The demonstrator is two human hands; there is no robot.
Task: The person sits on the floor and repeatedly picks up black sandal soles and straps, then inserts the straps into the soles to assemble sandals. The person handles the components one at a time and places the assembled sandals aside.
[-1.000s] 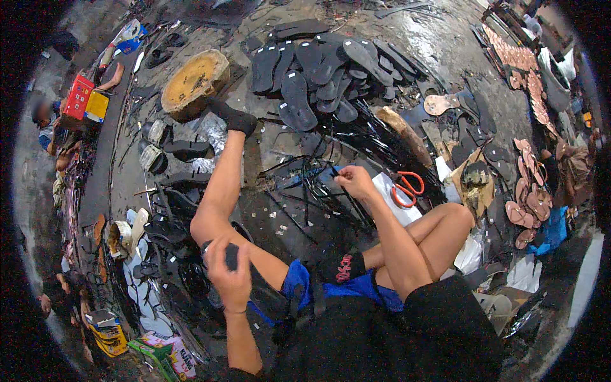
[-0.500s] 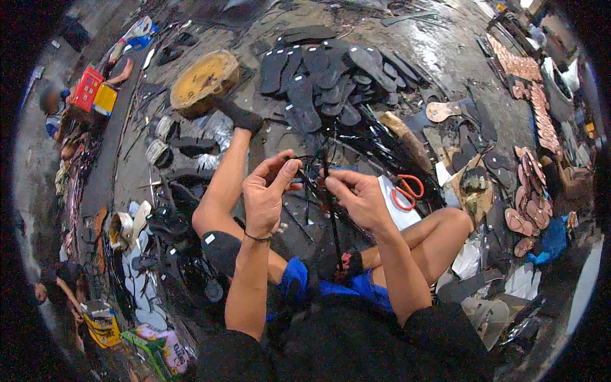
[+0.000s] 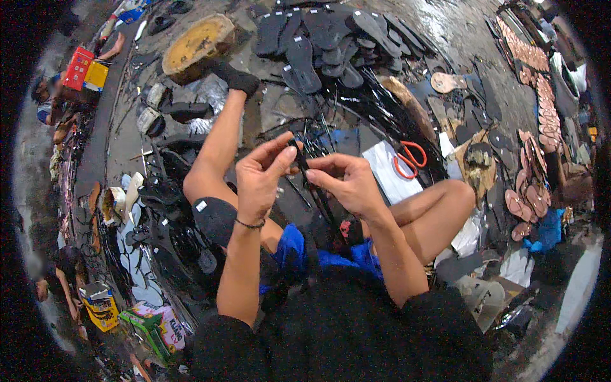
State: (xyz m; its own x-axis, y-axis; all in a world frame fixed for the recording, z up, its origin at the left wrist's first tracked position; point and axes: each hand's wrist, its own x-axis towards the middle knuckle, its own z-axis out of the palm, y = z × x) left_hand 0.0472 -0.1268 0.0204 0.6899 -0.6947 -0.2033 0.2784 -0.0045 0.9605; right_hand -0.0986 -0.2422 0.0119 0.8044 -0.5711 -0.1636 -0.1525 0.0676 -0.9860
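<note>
1. Nearest: bare forearms rise from the lower edge out of black sleeves, wrists converging, the hands facing each other at mid-frame.
2. Left hand (image 3: 256, 184): wrist upright; thumb and fingertips pinched on the upper end of a black strip (image 3: 323, 202).
3. Right hand (image 3: 349, 184): angled inward, thumb and forefinger closed on the same strip just below the left; strip slants from frame centre down toward the lap.
4. Dark sole (image 3: 216, 223) with a white label, against the left thigh, left of centre.
5. Red-handled scissors (image 3: 398, 167), right of centre, on a white sheet (image 3: 384, 167).
6. Containers, lower left: green-and-white carton (image 3: 151, 330), yellow box (image 3: 100, 311) near it. Contents cannot be made out.
7. Far: black sole pile (image 3: 324, 48), upper centre; round wood block (image 3: 198, 46), upper left; red box (image 3: 78, 67) beyond, contents unclear.
</note>
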